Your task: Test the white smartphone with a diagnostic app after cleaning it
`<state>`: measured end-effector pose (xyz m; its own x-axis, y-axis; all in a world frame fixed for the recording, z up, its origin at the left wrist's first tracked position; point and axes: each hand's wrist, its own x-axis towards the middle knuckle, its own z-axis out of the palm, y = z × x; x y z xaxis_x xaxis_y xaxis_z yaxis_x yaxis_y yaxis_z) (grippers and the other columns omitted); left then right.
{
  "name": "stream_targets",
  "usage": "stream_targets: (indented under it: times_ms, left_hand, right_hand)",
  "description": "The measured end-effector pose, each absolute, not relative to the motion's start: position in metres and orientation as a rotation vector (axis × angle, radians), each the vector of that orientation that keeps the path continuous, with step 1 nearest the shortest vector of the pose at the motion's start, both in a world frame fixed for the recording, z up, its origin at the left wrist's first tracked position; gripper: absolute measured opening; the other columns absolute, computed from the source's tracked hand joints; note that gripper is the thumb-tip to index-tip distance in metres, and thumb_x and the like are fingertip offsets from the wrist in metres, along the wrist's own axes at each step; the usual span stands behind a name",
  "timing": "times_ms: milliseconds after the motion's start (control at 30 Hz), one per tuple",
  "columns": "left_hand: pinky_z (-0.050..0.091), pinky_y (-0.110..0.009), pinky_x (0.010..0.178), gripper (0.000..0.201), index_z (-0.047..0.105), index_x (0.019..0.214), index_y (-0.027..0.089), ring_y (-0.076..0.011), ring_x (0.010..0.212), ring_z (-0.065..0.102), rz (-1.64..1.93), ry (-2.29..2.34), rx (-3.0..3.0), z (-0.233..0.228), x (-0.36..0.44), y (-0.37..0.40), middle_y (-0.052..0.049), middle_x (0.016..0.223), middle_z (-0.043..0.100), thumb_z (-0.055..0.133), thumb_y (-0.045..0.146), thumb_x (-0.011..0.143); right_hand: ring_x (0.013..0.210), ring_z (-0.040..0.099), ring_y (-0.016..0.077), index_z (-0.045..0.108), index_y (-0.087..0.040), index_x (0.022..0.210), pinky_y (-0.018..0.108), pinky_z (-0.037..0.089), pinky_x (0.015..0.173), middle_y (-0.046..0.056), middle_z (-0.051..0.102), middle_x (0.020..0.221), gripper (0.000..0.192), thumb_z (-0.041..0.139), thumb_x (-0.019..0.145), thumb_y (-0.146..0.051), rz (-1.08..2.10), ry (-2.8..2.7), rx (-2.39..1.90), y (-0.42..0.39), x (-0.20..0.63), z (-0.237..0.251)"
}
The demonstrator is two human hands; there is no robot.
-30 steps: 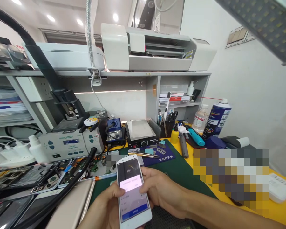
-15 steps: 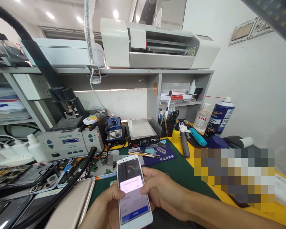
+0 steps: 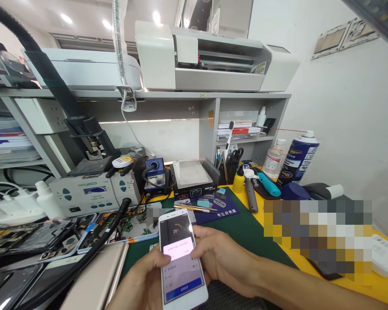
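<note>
Both hands are holding a white phone (image 3: 182, 262) over the green mat (image 3: 245, 232), screen lit w/ a pop-up showing. Left hand (image 3: 142, 282) is cupping it from below, thumb pressing on the screen; right hand (image 3: 224, 262) is wrapping its far edge, fingers curled. Looks like the step is working thru an on-screen dialog; next move prob. needs an accurate thumb tap on a small button. Pen holder (image 3: 229, 170) by the shelf is holding scissors & a toothbrush. Tray (image 3: 123, 228) at left is carrying circuit boards.
</note>
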<state>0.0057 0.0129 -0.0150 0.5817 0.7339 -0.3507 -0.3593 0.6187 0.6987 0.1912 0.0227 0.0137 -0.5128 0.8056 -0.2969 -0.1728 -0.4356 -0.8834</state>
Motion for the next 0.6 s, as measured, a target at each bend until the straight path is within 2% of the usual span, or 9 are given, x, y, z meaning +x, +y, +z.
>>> stream_targets:
  times_ms: [167,333,600]
  left_hand:
    - [0.055,-0.040,0.061,0.044,0.061,0.129,0.013,-0.0328,0.073,0.072,0.678,0.682,0.623,-0.0167,0.0065,0.0128,-0.013,0.088,0.076,0.059,0.031,0.088]
    - [0.054,-0.041,0.062,0.042,0.059,0.128,0.012,-0.0324,0.073,0.072,0.671,0.695,0.642,-0.0145,0.0063,0.0119,-0.016,0.090,0.075,0.056,0.030,0.090]
    - [0.054,-0.041,0.064,0.046,0.058,0.131,0.009,-0.0332,0.080,0.071,0.657,0.673,0.632,-0.0099,0.0059,0.0124,-0.019,0.097,0.074,0.056,0.029,0.089]
  right_hand:
    - [0.075,0.067,0.0220,0.061,-0.018,0.114,0.027,0.046,0.057,0.007,0.072,0.092,0.053,0.056,0.061,-0.021,2.000,-1.104,-0.971,0.0230,0.1921,0.0110]
    - [0.076,0.068,0.0229,0.061,-0.018,0.116,0.029,0.049,0.059,0.007,0.072,0.090,0.051,0.055,0.065,-0.019,2.007,-1.100,-0.925,0.0239,0.1926,0.0058]
    - [0.076,0.068,0.0225,0.061,-0.019,0.117,0.026,0.046,0.056,0.007,0.073,0.093,0.054,0.055,0.063,-0.018,1.997,-1.113,-0.954,0.0226,0.1932,0.0103]
